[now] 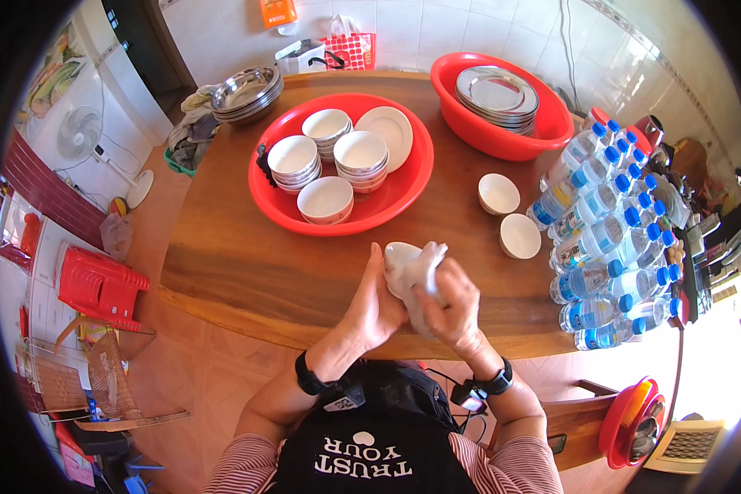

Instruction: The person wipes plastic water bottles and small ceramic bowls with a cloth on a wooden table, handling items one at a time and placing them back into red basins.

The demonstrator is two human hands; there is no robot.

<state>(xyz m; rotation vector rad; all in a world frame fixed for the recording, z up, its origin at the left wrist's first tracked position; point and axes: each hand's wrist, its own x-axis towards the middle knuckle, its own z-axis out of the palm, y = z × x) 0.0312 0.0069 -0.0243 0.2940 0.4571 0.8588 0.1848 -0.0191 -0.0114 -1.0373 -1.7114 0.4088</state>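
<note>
Near the front edge of the wooden table, my left hand holds a small white bowl tilted on its side. My right hand grips a pale cloth pressed against that bowl; the cloth hides part of it. Two small white bowls stand upright to the right of my hands. Beyond my hands, a red plastic basin holds several stacks of white bowls and a white plate leaning at its back right.
At the back right, another red basin carries stacked metal plates. Metal bowls are stacked at the back left. Several water bottles with blue caps line the table's right side. A red plastic stool is at the left.
</note>
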